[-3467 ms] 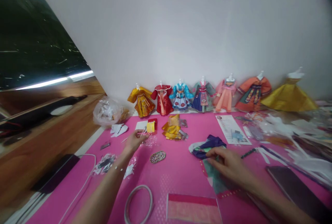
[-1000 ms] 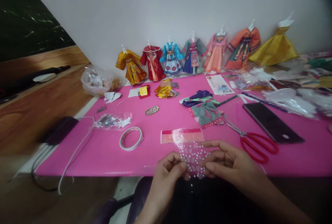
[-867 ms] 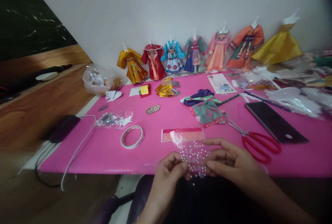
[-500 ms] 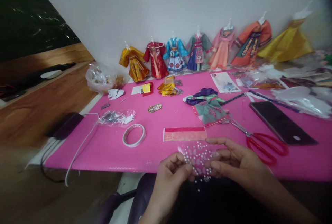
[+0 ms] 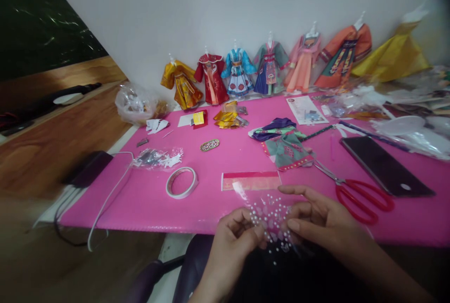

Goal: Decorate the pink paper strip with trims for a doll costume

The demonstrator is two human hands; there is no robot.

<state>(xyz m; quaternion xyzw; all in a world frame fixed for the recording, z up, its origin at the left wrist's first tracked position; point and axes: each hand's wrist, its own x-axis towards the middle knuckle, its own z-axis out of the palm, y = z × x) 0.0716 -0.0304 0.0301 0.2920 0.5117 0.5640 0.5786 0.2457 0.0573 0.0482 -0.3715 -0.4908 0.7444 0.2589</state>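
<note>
A clear plastic bag of white pearl beads [image 5: 270, 221] and small translucent pieces hangs at the table's front edge. My left hand [image 5: 236, 242] pinches its left side between thumb and fingers. On the right side my right hand [image 5: 316, 221] grips it with thumb and bent fingers, its index finger stretched out above. Just beyond the bag lies a red and pale pink strip [image 5: 250, 181]. Scissors [image 5: 355, 193] with red handles rest to the right of my right hand. Green and purple doll clothing [image 5: 286, 146] lies behind the scissors' blades.
A tape roll [image 5: 182, 182], a leopard-print oval clip [image 5: 210, 145] and a bag of small parts [image 5: 158, 157] lie on the pink table [image 5: 140, 204]. Several dressed doll forms [image 5: 237, 72] lean on the wall. A dark phone [image 5: 385, 165] lies at right, and a cable [image 5: 108, 204] crosses the left edge.
The bag has tilted and shifted slightly, and its beads sit a little lower and to the right. A shiny, light patch now shows at its upper left. Both hands keep their hold.
</note>
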